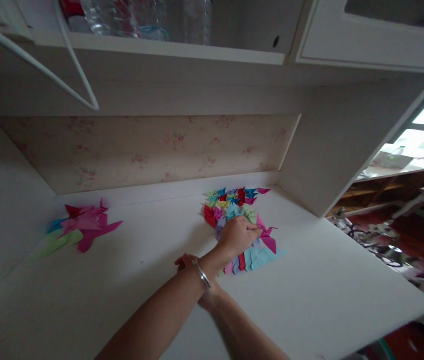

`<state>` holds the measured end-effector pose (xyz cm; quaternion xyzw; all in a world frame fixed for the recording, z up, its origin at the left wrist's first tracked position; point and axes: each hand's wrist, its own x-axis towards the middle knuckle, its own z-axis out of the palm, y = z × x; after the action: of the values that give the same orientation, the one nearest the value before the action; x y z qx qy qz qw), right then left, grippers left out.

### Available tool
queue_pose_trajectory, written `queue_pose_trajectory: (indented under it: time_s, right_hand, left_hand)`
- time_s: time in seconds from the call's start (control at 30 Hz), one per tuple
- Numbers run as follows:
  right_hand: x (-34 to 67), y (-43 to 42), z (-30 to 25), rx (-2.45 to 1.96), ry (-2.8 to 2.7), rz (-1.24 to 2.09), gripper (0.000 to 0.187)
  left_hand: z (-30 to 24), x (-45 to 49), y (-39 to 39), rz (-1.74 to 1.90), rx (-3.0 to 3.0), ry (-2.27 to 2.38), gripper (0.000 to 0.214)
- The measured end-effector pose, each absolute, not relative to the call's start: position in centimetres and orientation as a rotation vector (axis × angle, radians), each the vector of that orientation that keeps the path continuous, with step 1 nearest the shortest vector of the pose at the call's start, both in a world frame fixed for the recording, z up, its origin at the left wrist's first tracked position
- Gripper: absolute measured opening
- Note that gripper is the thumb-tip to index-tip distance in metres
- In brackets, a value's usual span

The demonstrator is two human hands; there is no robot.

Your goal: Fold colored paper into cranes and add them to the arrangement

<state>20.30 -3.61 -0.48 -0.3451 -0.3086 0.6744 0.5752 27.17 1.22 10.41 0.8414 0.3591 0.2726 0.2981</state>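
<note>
My left hand (237,234), with a silver bangle (201,273) on its wrist, reaches over the folded papers. Its fingers are closed in a pinch on a magenta paper crane (269,239) at the right side of the group. Around it lie rows of small colourful folded paper cranes (230,197), and nearer me a row of light blue (262,257), red and purple folded pieces. My right arm crosses beneath the left one. My right hand (186,261) shows only in part behind the left wrist, its fingers mostly hidden.
A loose pile of larger pink, green and blue folded papers (91,225) lies on the white desk (140,310) at the left. Overhead, a shelf (159,49) holds plastic bottles, and a white cable (42,72) hangs down. A side panel (317,145) bounds the right.
</note>
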Motion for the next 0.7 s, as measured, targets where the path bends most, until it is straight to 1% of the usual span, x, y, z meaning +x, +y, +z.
queue_pose_trajectory:
  time_s: [0.13, 0.23, 0.37, 0.53, 0.7]
  right_hand:
    - [20.1, -2.9, -2.1, -0.772, -0.715, 1.659, 0.038]
    - [20.1, -2.7, -2.5, -0.806, -0.747, 1.682, 0.041]
    - [20.4, -2.9, -1.6, -0.798, -0.779, 1.691, 0.044]
    - [20.7, -3.2, -0.4, -0.861, -0.814, 1.672, 0.045]
    - [20.6, -3.4, 0.2, -0.872, -0.823, 1.658, 0.050]
  left_hand:
    - [9.3, 31.2, 2.1, 0.633, 2.320, 1.112, 0.027]
    - [8.4, 32.5, 2.7, 0.619, 2.334, 1.166, 0.026]
    - [7.3, 33.1, 3.1, 0.593, 2.379, 1.192, 0.025]
    - [6.6, 33.6, 3.1, 0.558, 2.442, 1.229, 0.029]
    - [6.3, 33.8, 2.9, 0.550, 2.514, 1.215, 0.026]
